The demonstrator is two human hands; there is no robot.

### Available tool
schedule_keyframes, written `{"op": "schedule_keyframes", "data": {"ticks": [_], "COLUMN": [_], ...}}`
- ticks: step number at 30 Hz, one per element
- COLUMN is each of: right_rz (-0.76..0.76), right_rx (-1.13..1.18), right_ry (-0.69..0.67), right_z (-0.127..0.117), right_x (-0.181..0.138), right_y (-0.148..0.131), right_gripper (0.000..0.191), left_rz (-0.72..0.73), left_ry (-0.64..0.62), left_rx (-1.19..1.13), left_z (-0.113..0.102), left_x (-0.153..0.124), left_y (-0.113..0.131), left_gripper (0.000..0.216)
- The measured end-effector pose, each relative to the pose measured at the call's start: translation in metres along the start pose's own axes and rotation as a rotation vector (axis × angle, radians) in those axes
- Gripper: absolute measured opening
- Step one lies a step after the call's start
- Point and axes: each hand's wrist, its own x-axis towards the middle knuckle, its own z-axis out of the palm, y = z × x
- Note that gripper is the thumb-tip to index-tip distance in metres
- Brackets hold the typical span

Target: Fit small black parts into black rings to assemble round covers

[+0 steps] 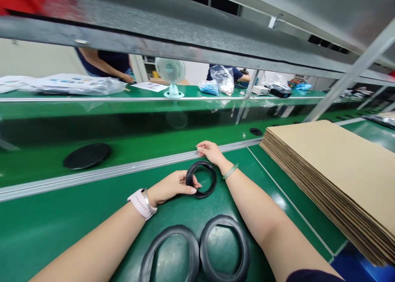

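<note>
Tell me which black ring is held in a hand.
The smaller black ring, pinched by the left hand; the two larger rings lie untouched, nearer the camera.

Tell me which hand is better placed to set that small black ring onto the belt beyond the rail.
Probably the left. The left hand already pinches the small black ring at its rim. The right hand rests empty, fingers on the metal rail, nearer the belt but without the ring.
</note>
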Motion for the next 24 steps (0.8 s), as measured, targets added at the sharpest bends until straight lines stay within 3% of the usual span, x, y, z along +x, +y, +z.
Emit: {"op": "schedule_keyframes", "data": {"ticks": [7,24], "right_rz": [-0.012,-0.009], "right_rx": [-0.007,-0.023], "right_ry": [-0.022,-0.003], "right_z": [-0.0048,-0.0019], "right_x": [-0.0004,-0.0046], "right_y": [0.0033,-0.0038], "right_gripper": [0.038,0.041], "left_rz": [0.009,0.022], "left_ry": [0.023,0.007], "left_rx": [-0.091,-0.095], "left_z": [0.0009,0.0003], "left_x": [0.0027,0.0029], "left_y": [-0.0056,-0.0085], "left_gripper": [0.040,0.034]}}
